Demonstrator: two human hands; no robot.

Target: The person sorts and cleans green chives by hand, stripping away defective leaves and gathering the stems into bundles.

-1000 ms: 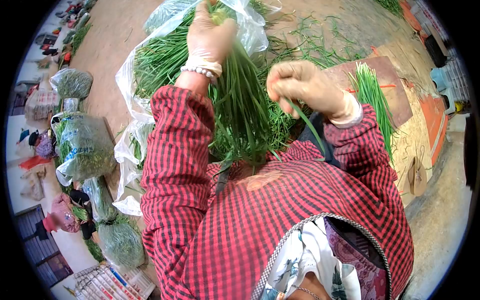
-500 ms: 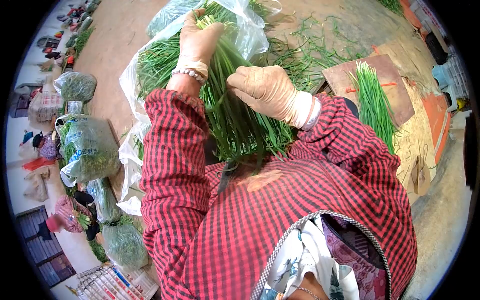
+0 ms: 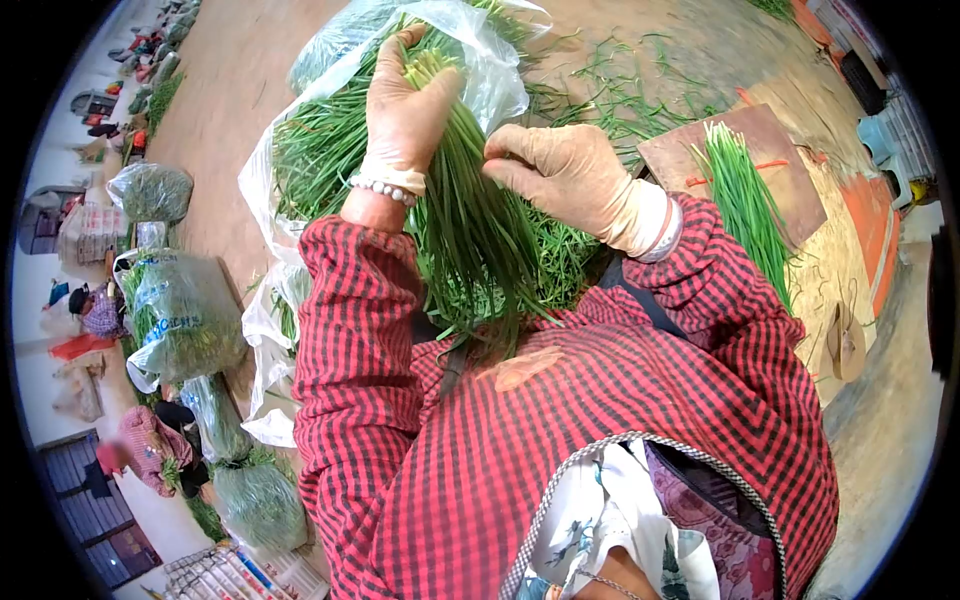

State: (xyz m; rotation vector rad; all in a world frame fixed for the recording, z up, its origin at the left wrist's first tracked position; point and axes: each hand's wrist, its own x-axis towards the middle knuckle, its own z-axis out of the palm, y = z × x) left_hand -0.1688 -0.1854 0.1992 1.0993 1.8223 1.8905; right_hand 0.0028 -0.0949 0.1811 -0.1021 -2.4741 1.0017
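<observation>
My gloved left hand [image 3: 408, 110] is wrapped round the pale stem ends of a bunch of long green leaves [image 3: 470, 220], which hangs down toward my lap. At the bunch's right edge, my gloved right hand [image 3: 575, 175] has thumb and fingertips pressed together; whatever they pinch, if anything, is too small to make out. Behind the bunch, more green leaves [image 3: 320, 150] lie in an open clear plastic bag [image 3: 258, 180]. Another bunch [image 3: 740, 195] rests on a brown board [image 3: 800, 190] at the right.
Loose leaves [image 3: 640, 95] are scattered on the floor ahead. Filled plastic bags [image 3: 190, 320] line the left side, with a person [image 3: 155, 445] beside them. A sandal [image 3: 845, 340] lies at the right, near an orange sheet [image 3: 868, 220].
My right hand, first out at the right with a leaf hanging from it, came in to the bunch and now sits at its edge. That leaf no longer shows. My left hand keeps its hold.
</observation>
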